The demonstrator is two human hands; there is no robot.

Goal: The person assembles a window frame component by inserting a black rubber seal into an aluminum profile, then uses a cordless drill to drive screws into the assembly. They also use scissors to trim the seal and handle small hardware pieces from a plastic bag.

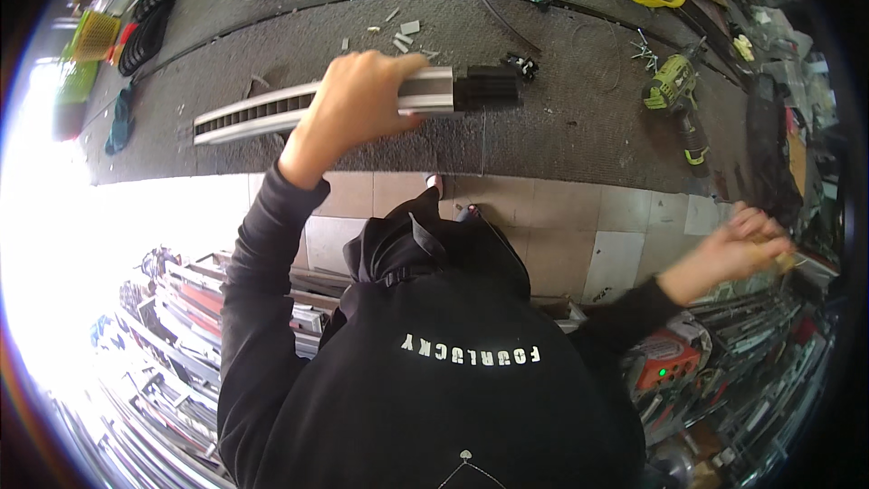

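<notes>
My left hand [358, 100] is closed round a silver metal profile [258, 122] on the grey-covered bench. A slotted channel runs along the profile's left part, and a ribbed black piece [489, 88] sits at its right end. Off to the right, past the bench's near edge, my right hand [729, 252] is raised with its fingers curled. Something small and yellowish shows by those fingertips, too blurred to name.
A green drill [674, 81] lies on the bench's right side near loose screws [645, 50]. Small metal offcuts [405, 36] are scattered behind the profile. A yellow basket [641, 2] stands at the back right. Metal lengths [172, 371] and an orange machine [668, 360] are behind me.
</notes>
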